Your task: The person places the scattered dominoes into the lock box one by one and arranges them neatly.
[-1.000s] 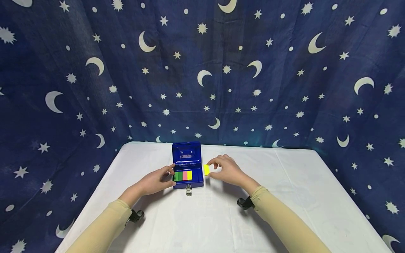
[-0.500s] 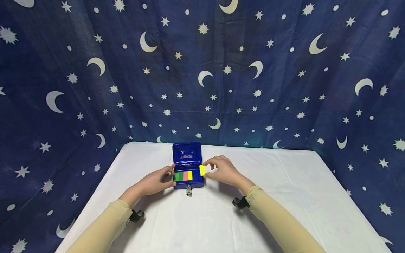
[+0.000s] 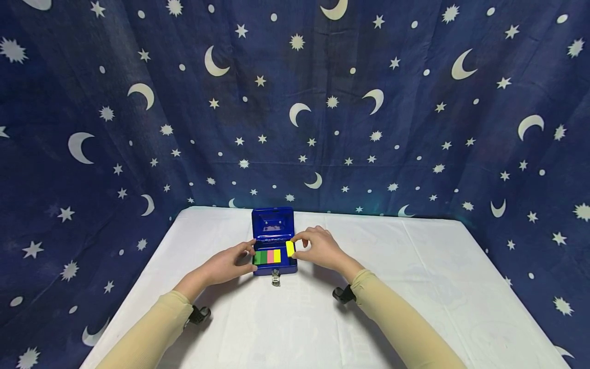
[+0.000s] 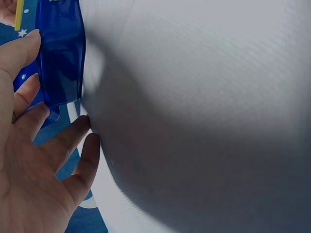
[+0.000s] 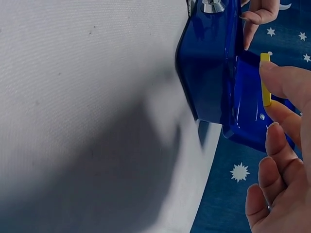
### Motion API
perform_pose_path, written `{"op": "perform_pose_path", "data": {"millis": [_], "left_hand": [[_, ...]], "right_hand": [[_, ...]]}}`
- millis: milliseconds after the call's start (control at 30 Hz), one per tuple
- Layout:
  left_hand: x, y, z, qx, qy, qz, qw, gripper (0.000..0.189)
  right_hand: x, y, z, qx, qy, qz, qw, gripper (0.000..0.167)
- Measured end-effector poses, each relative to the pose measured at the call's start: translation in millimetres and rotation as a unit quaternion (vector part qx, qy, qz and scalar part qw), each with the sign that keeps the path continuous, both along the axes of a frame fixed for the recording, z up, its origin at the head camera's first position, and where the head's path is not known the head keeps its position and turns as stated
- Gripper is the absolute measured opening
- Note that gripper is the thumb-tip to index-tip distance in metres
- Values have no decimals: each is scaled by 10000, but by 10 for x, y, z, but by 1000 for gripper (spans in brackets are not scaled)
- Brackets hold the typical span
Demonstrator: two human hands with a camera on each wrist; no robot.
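Note:
A blue metal cash box [image 3: 287,269] stands with its lid [image 3: 273,221] up. Inside, on the left, lies a row of flat coloured blocks [image 3: 267,257] in green, pink and yellow. My right hand [image 3: 320,248] pinches a thin yellow block [image 3: 290,249] between thumb and index finger, over the right part of the box. The right wrist view shows this yellow block [image 5: 265,80] edge-on, with the other fingers loosely bent. My left hand [image 3: 228,264] touches the box's left side, its fingers spread; in the left wrist view the thumb tip meets the box wall [image 4: 60,63].
A silver latch [image 3: 275,278] hangs at the box's front. White cloth [image 3: 295,328] covers the table around it. Dark blue curtain [image 3: 295,128] with moons and stars rises behind and at both sides.
My right hand has carried the yellow block leftward, from beside the box to over its right part. The left hand has stayed at the box's left side.

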State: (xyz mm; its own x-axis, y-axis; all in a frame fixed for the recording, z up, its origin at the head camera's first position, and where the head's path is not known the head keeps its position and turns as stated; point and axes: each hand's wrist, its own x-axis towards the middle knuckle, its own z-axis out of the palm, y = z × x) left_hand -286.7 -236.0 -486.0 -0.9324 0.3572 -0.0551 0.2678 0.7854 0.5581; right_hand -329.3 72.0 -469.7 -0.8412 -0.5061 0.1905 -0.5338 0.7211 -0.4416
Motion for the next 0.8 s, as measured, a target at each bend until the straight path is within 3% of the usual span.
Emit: {"op": "perform_pose_path", "data": {"millis": [567, 800], "left_hand": [[5, 6, 2, -23, -8, 31, 10000, 38], [5, 5, -5, -43, 1, 24, 10000, 38]], "right_hand": [[-47, -190, -22, 520, -191, -186, 9983, 39], [-46, -263, -51, 799, 39, -262, 9964, 38]]}}
